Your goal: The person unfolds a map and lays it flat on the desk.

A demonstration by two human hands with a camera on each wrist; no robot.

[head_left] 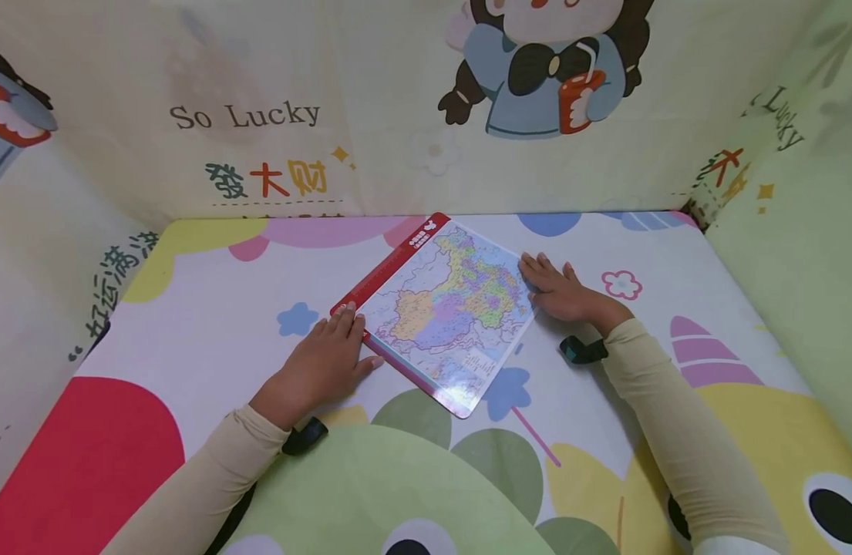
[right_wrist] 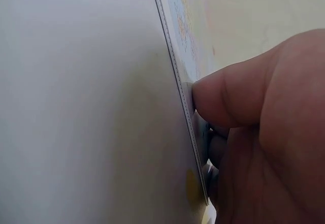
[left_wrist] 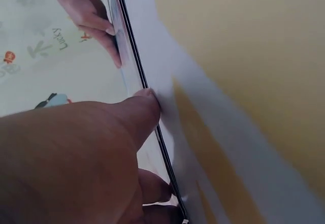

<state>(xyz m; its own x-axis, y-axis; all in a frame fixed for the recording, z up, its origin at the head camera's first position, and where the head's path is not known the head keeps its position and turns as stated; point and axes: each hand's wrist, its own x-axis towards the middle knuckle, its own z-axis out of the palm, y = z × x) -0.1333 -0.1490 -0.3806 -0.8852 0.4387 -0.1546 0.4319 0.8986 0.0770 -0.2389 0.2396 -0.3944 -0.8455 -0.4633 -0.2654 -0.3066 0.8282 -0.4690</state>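
Observation:
A thin rectangular map board (head_left: 445,304) with a red strip along one side lies turned at an angle on the table. It shows a coloured map. My left hand (head_left: 323,365) touches its left corner with extended fingers, and the thumb lies near the lower left edge. At the right corner, my right hand (head_left: 563,295) rests its straight fingers on the border. Up close in the left wrist view, the left thumb (left_wrist: 139,113) meets the board's dark edge. The right wrist view has the right thumb (right_wrist: 228,96) against the surface beside the edge; the other fingertips are partly hidden.
The table is covered by a cartoon-printed cloth (head_left: 224,308). Behind it hangs a pale printed curtain (head_left: 391,100) with lettering, and similar sheets close in both sides. A dark band (head_left: 304,437) sits at the left wrist, another dark band (head_left: 582,350) at the right.

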